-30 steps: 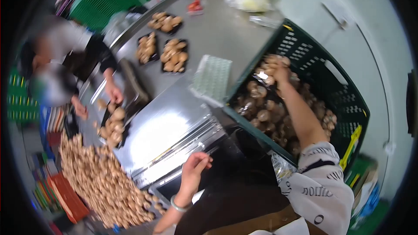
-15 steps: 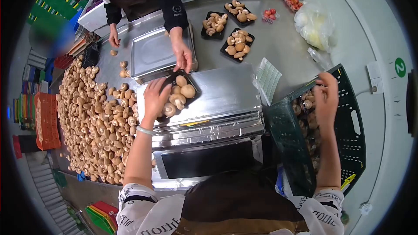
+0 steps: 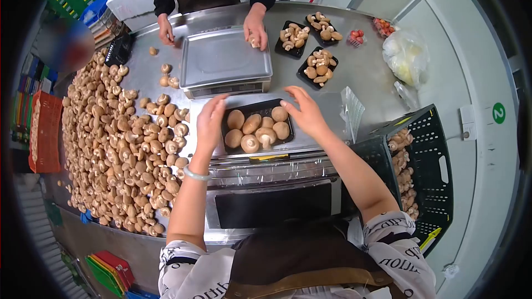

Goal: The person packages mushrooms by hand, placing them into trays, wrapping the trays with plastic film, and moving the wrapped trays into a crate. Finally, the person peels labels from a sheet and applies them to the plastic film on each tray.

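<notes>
A black tray (image 3: 258,105) of large shiitake mushrooms (image 3: 253,124) rests on the metal surface in front of me. My left hand (image 3: 210,122) lies along its left side, fingers stretched out and close to the rim. At the upper right corner is my right hand (image 3: 306,113), thumb at the rim and fingers spread beyond it. Neither hand shows a clear grip on the tray. Just behind it stands a scale with a steel pan (image 3: 224,58).
A big shiitake heap (image 3: 127,160) covers the left side. Filled mushroom trays (image 3: 318,67) sit at the back right, near a plastic bag (image 3: 405,55). A green crate (image 3: 429,160) with packed mushrooms stands at right. Across the table, a co-worker's hand (image 3: 256,25) holds a mushroom.
My right hand has moved from the green crate to the tray's right corner. The tray now lies squarely before me, its mushrooms spread out. The co-worker's hand has drawn back from it to the scale.
</notes>
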`<state>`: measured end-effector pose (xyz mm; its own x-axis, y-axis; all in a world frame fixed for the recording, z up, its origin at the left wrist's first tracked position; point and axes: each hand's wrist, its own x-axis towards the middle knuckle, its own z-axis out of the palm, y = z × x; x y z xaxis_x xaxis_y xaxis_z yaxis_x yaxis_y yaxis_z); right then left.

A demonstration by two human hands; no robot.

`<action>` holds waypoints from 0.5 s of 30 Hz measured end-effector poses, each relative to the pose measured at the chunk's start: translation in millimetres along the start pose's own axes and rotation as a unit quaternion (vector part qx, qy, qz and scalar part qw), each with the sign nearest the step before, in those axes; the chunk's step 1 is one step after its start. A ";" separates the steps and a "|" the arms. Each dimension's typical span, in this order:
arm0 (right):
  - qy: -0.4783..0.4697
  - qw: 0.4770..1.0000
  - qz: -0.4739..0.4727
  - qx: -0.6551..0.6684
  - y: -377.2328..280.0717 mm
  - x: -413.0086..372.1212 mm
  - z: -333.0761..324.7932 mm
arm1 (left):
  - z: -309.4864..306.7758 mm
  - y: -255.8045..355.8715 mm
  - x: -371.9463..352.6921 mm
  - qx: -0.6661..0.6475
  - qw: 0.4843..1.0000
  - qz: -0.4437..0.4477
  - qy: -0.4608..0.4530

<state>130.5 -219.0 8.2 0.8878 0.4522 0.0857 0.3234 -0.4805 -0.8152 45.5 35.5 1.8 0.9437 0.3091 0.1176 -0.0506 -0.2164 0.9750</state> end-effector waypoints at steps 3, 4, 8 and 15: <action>-0.004 1.000 0.018 0.021 16.4 -6.5 12.3 | -1.4 -1.0 -17.5 0.028 0.999 -0.021 0.023; 0.005 0.999 0.022 0.031 20.0 -10.2 19.2 | 5.5 -8.2 -23.4 0.045 0.999 0.021 0.001; 0.063 0.996 0.030 0.056 11.9 -21.5 37.5 | 30.8 -10.8 -37.5 0.202 0.975 0.090 -0.024; 0.053 0.997 -0.051 -0.015 10.0 -37.0 45.5 | 48.3 1.1 -37.4 0.232 0.969 0.088 -0.015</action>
<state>86.0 -206.4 -29.2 0.8791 0.4180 0.2292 0.4220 -0.4590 -0.7818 25.9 -21.1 -10.6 0.9434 0.2045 0.2613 -0.0649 -0.6585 0.7497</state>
